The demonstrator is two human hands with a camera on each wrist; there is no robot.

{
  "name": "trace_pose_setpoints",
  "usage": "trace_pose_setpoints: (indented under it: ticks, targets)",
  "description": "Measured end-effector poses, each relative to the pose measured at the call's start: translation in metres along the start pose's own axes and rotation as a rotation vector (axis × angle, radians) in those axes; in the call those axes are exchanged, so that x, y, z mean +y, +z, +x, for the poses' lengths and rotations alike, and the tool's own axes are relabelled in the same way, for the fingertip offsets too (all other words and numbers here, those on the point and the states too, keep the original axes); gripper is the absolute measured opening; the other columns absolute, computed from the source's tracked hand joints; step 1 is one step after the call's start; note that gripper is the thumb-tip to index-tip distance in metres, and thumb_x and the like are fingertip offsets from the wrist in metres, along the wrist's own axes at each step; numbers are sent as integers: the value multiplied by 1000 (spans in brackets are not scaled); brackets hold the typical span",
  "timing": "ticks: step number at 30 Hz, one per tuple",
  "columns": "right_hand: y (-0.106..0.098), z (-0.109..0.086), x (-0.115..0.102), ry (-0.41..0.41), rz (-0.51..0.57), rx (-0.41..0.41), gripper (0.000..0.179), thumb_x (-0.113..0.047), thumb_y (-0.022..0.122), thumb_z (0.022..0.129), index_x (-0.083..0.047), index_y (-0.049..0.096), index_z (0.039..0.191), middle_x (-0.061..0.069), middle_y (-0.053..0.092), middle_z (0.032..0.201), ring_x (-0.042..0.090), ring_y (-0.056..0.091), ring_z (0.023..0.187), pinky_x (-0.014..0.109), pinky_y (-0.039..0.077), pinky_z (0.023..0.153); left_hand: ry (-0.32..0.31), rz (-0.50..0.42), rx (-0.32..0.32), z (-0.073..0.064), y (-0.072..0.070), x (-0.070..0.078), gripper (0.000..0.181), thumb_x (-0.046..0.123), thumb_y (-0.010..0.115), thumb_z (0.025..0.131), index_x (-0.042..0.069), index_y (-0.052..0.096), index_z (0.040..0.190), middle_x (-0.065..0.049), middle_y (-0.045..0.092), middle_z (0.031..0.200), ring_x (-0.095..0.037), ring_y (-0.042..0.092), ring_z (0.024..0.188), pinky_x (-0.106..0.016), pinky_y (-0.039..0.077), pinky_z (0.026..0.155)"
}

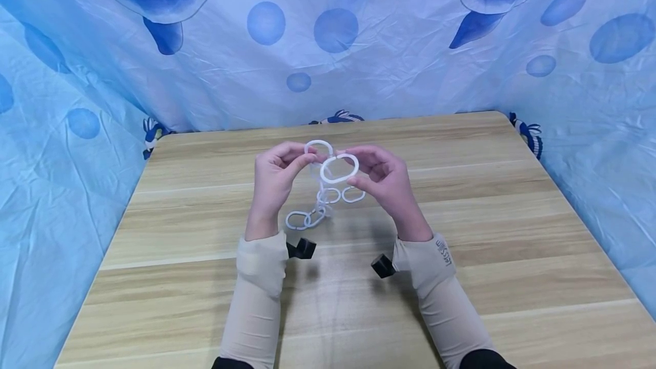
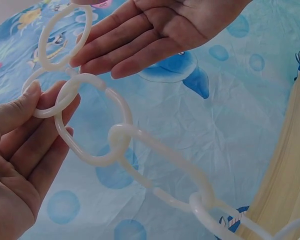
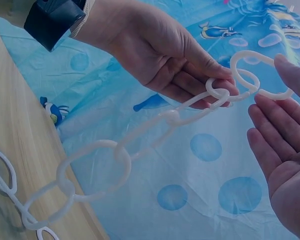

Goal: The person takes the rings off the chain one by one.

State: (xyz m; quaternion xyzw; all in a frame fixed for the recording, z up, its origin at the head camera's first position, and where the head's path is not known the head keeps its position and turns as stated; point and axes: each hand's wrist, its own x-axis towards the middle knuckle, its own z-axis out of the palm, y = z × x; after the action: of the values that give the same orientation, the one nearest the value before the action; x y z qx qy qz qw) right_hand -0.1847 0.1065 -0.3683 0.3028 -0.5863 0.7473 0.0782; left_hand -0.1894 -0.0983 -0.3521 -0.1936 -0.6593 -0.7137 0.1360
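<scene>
Between finger and thumb, my left hand pinches one link of a white plastic link chain. My right hand holds an oval end link by its right side, thumb on one face and fingers behind. Those two links look joined in the right wrist view. From the left hand's link, more chain links hang down in a row. Several lower links rest on the tabletop below the hands, some toward the left and some toward the right.
A wood-grain table spreads under both arms. Blue sea-patterned cloth hangs behind it and along both sides. Black wrist-worn devices stick out from the inner side of each sleeve, above the tabletop.
</scene>
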Motion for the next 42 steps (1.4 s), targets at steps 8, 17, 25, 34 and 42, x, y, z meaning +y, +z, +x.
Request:
trace_pose_setpoints:
  ticks: [8, 17, 25, 34, 42]
  targets:
    - [-1, 1, 1, -8, 4, -3, 41, 6, 75, 78, -9, 65, 114, -4, 71, 114, 15, 66, 111, 35, 51, 103, -29, 25, -1, 1, 1, 1, 18, -3, 67, 87, -18, 64, 97, 13, 75, 80, -6, 72, 80, -25, 58, 87]
    - [-5, 1, 3, -15, -68, -15, 42, 3, 75, 79, 11, 58, 117, -7, 71, 115, 13, 65, 113, 41, 48, 105, -28, 43, 0, 0, 2, 3, 17, -4, 66, 88, -17, 65, 98, 15, 75, 80, -4, 71, 78, -25, 58, 88]
    - [-5, 1, 1, -18, -153, -30, 45, 17, 70, 75, 17, 56, 118, -14, 69, 114, 9, 65, 112, 33, 50, 104, -18, 38, 1, 0, 1, 1, 18, -2, 65, 89, -16, 65, 100, 15, 75, 81, -5, 72, 79, -26, 58, 89]
    - [-6, 0, 3, -34, -194, -47, 47, 16, 73, 73, 15, 59, 118, -9, 69, 116, 12, 65, 113, 34, 49, 106, -31, 28, 17, 0, 0, 1, 20, -1, 65, 89, -17, 64, 100, 15, 74, 80, -5, 71, 79, -24, 58, 88]
    - [-8, -1, 5, -27, -338, -65, 49, 13, 76, 73, 8, 63, 119, 24, 65, 119, 10, 62, 114, 32, 48, 107, -26, 20, 10, 0, 1, 0, 20, -2, 65, 89, -18, 63, 100, 15, 74, 81, -4, 71, 79, -24, 58, 87]
